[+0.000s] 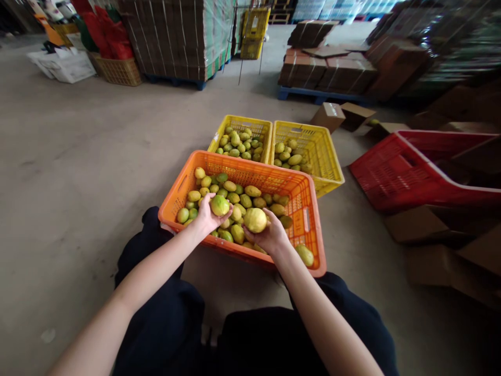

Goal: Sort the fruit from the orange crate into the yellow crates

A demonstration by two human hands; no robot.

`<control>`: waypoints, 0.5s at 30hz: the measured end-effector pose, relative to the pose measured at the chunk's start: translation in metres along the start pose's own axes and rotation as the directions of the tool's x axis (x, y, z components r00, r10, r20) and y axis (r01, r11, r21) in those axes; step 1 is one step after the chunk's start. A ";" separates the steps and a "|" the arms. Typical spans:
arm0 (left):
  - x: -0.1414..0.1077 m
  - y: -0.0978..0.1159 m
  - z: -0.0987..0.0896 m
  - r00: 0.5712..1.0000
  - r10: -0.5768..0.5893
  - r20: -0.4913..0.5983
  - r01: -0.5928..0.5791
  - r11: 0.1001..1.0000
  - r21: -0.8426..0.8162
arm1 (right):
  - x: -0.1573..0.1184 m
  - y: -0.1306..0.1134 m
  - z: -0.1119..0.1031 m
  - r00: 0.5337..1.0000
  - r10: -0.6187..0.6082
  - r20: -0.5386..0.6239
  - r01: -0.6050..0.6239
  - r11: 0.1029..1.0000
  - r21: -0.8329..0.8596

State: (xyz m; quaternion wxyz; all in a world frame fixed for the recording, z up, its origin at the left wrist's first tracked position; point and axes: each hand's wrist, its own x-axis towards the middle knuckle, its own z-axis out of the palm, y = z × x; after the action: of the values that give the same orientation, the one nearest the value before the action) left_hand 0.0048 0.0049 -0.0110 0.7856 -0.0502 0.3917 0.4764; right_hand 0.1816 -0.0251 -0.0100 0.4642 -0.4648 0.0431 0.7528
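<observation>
Over an orange crate (178, 201) of loose yellow-green lemons, my left hand (207, 213) cradles a greenish lemon (219, 205) with its fingers curled beneath. My right hand (273, 234) holds a larger, yellower lemon (255, 220), just to the right of the first one. Both fruits are above the pile and apart from each other. A single yellow-green lemon (304, 255) lies in the crate's near right corner. Parts of the pile are hidden behind my hands.
Beyond the orange crate stand a left yellow crate (220, 130) and a right yellow crate (321, 149), both with lemons inside. A red crate (376, 177) and cardboard boxes (417, 224) are on the right. Strapped cardboard stacks (303, 68) sit on blue pallets behind.
</observation>
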 end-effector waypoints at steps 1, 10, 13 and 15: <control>-0.001 0.000 0.000 0.999 0.029 0.028 -0.030 1.000 0.003 | -0.001 0.000 0.001 1.000 -0.014 -0.006 0.014 1.000 -0.001; -0.011 0.001 0.007 0.983 0.020 0.181 -0.029 0.998 0.047 | -0.017 0.001 0.013 0.985 -0.138 0.102 0.137 0.990 0.008; -0.016 0.000 0.013 0.980 0.030 0.197 -0.051 0.994 0.101 | -0.017 0.002 0.013 0.983 -0.120 0.135 0.119 0.993 0.016; -0.019 -0.001 0.017 0.976 0.008 0.218 -0.045 0.986 0.162 | -0.017 0.004 0.013 0.983 -0.108 0.146 0.107 0.994 0.014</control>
State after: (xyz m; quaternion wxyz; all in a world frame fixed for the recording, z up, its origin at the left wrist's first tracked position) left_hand 0.0110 -0.0019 0.0129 0.8185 0.0728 0.3429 0.4552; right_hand 0.1724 -0.0317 0.0082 0.5076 -0.4085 -0.0139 0.7584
